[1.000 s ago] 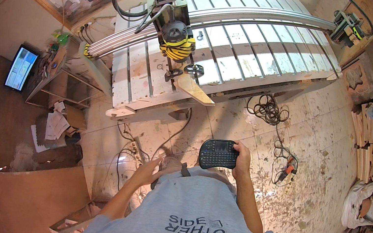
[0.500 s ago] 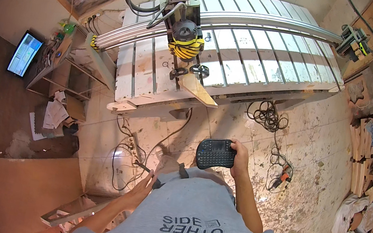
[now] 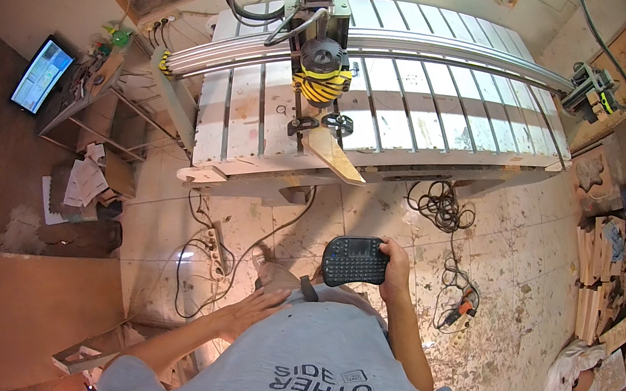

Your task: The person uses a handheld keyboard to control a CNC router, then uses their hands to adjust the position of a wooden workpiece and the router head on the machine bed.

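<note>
In my right hand [image 3: 395, 272] is a small black handheld keyboard [image 3: 354, 262] with a touchpad, held by its right end in front of my waist. My left hand [image 3: 255, 313] lies against the side of my grey T-shirt [image 3: 326, 357], its fingers stretched out and nothing in them. Beyond the keyboard stands a CNC router table [image 3: 422, 98] with a slotted white bed. Its spindle [image 3: 323, 72], wrapped in yellow and black, hangs over a pale wooden board [image 3: 333, 156]. Black clamps [image 3: 337, 123] sit by the board, whose pointed end juts past the bed's near edge.
A lit monitor [image 3: 43, 75] stands at the left beside a metal-framed desk [image 3: 88, 93]. Coiled black cable [image 3: 441, 205] and a power strip [image 3: 217, 252] lie on the stained tile floor. Wood offcuts [image 3: 593, 258] and a white sack [image 3: 578, 376] are piled at the right.
My left hand has moved inward and settled flat at my shirt's side. The keyboard stays in my right hand. The view has shifted slightly; the spindle and board look unmoved on the bed.
</note>
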Demonstrator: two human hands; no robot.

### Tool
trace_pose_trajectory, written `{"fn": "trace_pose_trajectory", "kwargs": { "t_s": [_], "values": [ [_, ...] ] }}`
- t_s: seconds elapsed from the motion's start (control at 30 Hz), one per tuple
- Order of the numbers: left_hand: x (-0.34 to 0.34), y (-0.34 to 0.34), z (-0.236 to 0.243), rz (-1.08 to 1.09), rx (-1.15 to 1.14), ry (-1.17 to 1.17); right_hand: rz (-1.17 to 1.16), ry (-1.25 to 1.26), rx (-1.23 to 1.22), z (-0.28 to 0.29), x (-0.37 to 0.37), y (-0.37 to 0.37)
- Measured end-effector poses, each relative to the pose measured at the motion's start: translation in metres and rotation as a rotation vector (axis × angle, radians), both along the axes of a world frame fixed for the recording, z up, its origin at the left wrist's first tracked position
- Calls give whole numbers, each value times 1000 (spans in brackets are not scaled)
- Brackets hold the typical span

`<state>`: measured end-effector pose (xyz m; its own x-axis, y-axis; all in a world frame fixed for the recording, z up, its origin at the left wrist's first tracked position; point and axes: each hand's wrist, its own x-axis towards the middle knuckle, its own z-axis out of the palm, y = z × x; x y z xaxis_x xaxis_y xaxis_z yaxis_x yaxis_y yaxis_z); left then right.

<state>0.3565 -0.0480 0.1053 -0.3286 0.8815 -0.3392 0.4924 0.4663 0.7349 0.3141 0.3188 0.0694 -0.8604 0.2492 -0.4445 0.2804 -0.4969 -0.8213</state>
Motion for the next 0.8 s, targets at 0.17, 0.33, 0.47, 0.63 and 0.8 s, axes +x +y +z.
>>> {"fn": "trace_pose_trajectory", "kwargs": {
  "t_s": [0.17, 0.33, 0.47, 0.63, 0.8],
  "values": [
    [-3, -7, -26, -41, 122, 13, 19, -22, -35, 8, 5, -6],
    [-5, -8, -24, -38, 158, 4, -55, -15, 12, -3, 10, 1],
    [-8, -8, -24, -24, 197, 31, -67, 31, 7, -11, 7, 6],
    [-11, -8, -24, -29, 190, 82, -69, -3, -22, 0, 2, 0],
    [-13, -10, -24, -27, 212, 64, -63, 12, -8, 4, -1, -2]
  ]
}}
